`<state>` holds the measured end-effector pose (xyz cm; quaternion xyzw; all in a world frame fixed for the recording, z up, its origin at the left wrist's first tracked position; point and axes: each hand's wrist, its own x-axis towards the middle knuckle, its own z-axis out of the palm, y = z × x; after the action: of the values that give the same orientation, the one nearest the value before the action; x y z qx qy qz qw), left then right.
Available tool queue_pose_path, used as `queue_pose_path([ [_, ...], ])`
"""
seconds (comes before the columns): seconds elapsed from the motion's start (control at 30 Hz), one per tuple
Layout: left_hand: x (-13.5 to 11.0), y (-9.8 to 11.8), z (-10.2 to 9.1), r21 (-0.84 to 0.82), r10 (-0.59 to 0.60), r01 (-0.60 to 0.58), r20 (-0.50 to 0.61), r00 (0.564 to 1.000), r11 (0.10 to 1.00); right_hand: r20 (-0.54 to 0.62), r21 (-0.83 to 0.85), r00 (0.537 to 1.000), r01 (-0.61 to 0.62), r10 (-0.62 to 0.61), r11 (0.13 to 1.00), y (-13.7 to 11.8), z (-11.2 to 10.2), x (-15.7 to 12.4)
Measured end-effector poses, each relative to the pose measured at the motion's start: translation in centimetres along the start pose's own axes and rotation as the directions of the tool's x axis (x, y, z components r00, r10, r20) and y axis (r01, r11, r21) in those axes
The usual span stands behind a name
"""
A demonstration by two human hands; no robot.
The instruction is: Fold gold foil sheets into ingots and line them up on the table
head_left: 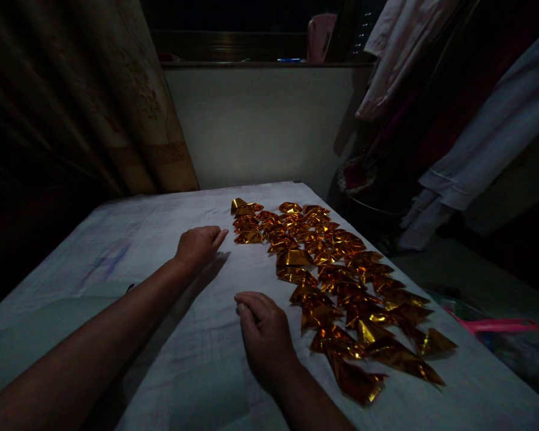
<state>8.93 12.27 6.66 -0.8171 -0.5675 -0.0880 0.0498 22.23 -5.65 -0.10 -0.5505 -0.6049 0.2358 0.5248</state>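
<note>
My left hand (199,246) rests near the middle of the white-covered table (157,221), fingers curled in and pressed together, just left of a group of shiny gold foil pieces (248,237). Nothing shows in it. Closer to me, my right hand (266,332) is also closed, thumb against the bent fingers, with no object sticking out. To its right lie several folded gold foil pieces (321,312), crowded in rough rows that run from the far edge toward the front right. Neither hand touches the foil. Both palms are hidden from view.
A patterned curtain (161,137) hangs at the back left. On the ledge behind stands a pink jug (320,39). Light clothes (489,126) hang at the right, and a pink handle-like object (498,325) is beside the table's right edge.
</note>
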Motion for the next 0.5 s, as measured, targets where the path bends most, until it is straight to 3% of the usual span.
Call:
queue_pose_path([
  [0.27,-7.4,-2.0,-3.4,-0.013,-0.061,0.061,-0.012,0.998,0.998,-0.008,0.026,1.0,-0.009,0.009,1.0,0.4,0.0,0.0],
  [0.5,-17.9,-1.1,-5.7,-0.124,-0.052,0.051,-0.005,0.999,0.991,-0.025,0.098,0.997,-0.07,0.073,0.993,0.4,0.0,0.4],
])
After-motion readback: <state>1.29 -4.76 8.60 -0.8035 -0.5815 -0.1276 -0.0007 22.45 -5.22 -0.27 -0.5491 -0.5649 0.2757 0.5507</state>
